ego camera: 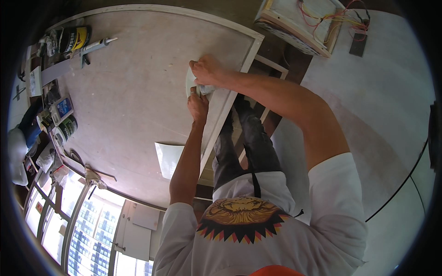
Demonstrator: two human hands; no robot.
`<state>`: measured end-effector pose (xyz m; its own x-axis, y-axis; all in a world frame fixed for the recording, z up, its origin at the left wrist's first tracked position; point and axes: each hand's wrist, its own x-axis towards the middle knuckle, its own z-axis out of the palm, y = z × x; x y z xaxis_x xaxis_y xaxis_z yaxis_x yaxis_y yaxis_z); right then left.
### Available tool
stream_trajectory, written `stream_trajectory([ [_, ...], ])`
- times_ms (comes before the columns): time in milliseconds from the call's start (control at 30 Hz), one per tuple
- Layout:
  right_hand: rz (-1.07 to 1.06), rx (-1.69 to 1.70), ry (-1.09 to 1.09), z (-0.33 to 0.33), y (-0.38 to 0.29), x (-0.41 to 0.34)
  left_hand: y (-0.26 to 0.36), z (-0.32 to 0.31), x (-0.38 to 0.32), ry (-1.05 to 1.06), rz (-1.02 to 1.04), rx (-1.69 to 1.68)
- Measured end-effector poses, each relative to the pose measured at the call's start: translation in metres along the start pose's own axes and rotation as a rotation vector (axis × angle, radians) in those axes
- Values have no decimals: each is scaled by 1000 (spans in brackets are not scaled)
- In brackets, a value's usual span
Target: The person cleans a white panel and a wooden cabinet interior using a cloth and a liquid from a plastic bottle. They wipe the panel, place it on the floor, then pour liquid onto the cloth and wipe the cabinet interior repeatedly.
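Note:
My left hand (pixel 198 106) grips the lower end of a pale, thin piece with a curved edge (pixel 189 82), thumb and fingers pinched at its rim. Bent over the upper end of that piece, my right hand (pixel 207 70) holds it with curled fingers. Between the two hands shows a whitish, partly see-through thing (pixel 207 89); what it is I cannot tell. Both hands are above the near edge of a large wood-rimmed table (pixel 131 86). A glossy white sheet (pixel 168 159) with a curved edge lies partly behind my left forearm.
A caulking gun with a cartridge (pixel 96 45) lies by a black can with a yellow label (pixel 74 38). Along the far left stand a blue-labelled container (pixel 62 108) and a green-labelled tub (pixel 66 130). At upper right is a wood-framed box (pixel 297 31) with loose coloured wires (pixel 331 17).

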<state>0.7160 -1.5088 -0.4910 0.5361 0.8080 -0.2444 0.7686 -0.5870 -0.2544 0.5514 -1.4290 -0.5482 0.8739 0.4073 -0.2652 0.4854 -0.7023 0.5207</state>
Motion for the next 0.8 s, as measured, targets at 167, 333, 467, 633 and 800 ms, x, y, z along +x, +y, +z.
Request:
stream_trajectory([
  [167,-236,-63,92,6,5,1,4,-2,2,-35,-45,-38],
  [333,-372,11,68,-9,21,-10,3,0,2,24,-6,-3],
  [467,-380,16,-36,-41,35,-16,2,1,4,20,6,-40],
  [633,169,315,-50,-15,99,-31,-3,4,1,28,-38,-2],
  [800,326,221,-107,117,134,-24,3,0,3,11,-45,-48],
])
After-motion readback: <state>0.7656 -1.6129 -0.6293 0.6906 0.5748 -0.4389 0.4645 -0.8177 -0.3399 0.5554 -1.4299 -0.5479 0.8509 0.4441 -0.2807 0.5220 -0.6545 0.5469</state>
